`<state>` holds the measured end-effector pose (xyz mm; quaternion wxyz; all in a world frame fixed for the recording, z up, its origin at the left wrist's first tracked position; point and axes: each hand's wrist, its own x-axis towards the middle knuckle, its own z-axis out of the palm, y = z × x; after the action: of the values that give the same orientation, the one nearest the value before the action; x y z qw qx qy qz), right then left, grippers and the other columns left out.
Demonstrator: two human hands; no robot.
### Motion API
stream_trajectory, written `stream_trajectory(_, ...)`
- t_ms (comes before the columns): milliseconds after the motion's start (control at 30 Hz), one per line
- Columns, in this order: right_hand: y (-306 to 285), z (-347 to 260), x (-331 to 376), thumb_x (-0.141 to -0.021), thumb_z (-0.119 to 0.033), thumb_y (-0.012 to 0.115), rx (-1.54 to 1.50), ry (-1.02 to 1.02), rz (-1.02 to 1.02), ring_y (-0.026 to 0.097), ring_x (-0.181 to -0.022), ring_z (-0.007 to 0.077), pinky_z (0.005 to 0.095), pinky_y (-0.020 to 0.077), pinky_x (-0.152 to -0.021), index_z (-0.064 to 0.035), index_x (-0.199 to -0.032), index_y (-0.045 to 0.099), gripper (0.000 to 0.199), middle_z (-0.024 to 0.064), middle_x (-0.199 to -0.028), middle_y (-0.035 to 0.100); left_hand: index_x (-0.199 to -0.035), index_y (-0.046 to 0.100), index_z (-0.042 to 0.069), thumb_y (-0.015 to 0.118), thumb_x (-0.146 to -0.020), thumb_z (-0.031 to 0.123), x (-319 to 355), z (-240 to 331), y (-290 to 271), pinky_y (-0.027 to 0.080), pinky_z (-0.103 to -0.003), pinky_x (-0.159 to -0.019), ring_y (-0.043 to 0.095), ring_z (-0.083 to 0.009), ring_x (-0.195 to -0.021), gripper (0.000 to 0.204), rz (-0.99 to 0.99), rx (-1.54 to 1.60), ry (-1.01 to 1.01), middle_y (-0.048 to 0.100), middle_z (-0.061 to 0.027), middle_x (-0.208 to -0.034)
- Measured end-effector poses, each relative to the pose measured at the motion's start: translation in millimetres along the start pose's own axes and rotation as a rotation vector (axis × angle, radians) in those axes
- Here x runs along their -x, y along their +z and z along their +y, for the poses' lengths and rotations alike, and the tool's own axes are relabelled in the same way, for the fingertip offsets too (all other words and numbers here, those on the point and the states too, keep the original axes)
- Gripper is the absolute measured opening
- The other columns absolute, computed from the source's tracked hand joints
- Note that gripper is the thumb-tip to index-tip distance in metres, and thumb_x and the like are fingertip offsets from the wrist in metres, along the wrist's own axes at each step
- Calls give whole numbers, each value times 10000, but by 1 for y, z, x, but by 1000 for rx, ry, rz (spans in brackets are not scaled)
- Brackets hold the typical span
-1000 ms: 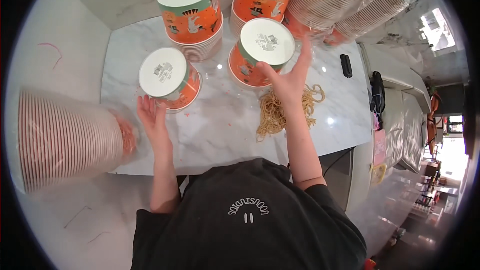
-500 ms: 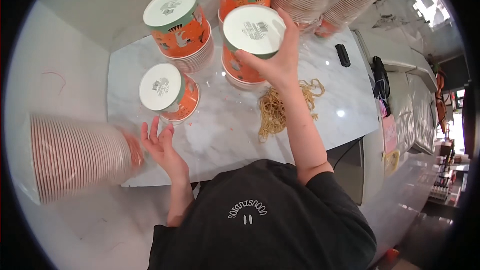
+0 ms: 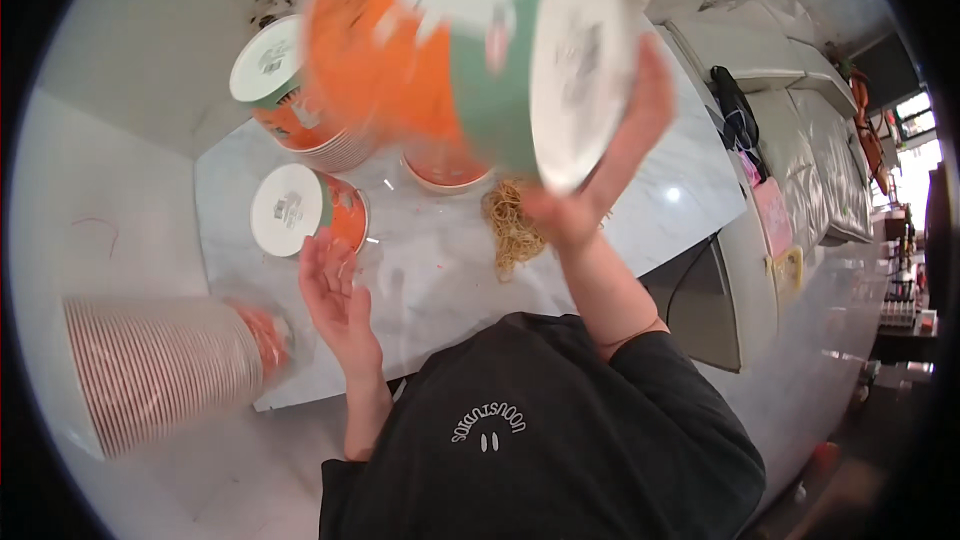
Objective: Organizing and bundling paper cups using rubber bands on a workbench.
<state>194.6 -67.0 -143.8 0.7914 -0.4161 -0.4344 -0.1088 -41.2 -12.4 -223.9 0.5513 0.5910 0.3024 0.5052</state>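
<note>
White marble counter (image 3: 440, 280) fills the middle of the view, with a pale floor around it. Half a second ago the right hand (image 3: 610, 170) was pressed on a lidded orange tub standing on that counter; now that same orange-and-green paper tub (image 3: 470, 50) is lifted high toward the camera and tipped on its side, white lid facing right, blurred by motion. The right hand's fingers are wrapped around the lid end, gripping it. The left hand (image 3: 335, 295) has barely shifted: it hovers open and empty, fingers spread, holding nothing, above the counter.

Just beyond the left hand stands a small lidded tub (image 3: 300, 210). Farther back from that small tub is a taller lidded tub (image 3: 285, 90) set on stacked cups. To the small tub's right lies a heap of tan rubber bands (image 3: 510, 230), and behind the heap an orange bowl (image 3: 445, 168) is partly hidden by the raised tub. Left and nearer than the small tub lies a long stack of nested paper cups (image 3: 160, 370) on its side.
</note>
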Motion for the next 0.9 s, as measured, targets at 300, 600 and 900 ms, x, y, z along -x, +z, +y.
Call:
stream_trajectory(300, -65, 16, 139, -927, -224, 721, 488, 526, -250, 594, -1065, 278, 378, 497, -888, -68, -1268, 630, 386, 139, -1236, 578, -1056, 717, -27, 697, -838, -63, 12, 22, -30, 462, -470, -1029, 670, -277, -977, 222, -73, -498, 392, 724, -129, -979)
stream_trajectory(600, -121, 53, 111, -835, -172, 780, 1139, 519, -372, 583, -920, 306, 432, 473, -827, -62, -873, 743, 122, 99, -894, 641, -1028, 770, 62, 827, -784, 72, 19, 14, 9, 545, -380, -810, 703, -276, -942, 250, -483, -835, 185, 757, -87, -969)
stream_trajectory(900, -69, -50, 59, -1000, -77, 651, -208, 928, -429, 625, -872, 67, 238, 491, -790, -5, -1033, 657, 79, -1, -907, 655, -1419, 567, 30, 824, -807, 100, 5, 51, 46, 472, -404, -1070, 605, -306, -1268, 667, -531, -560, 150, 632, -144, -1382)
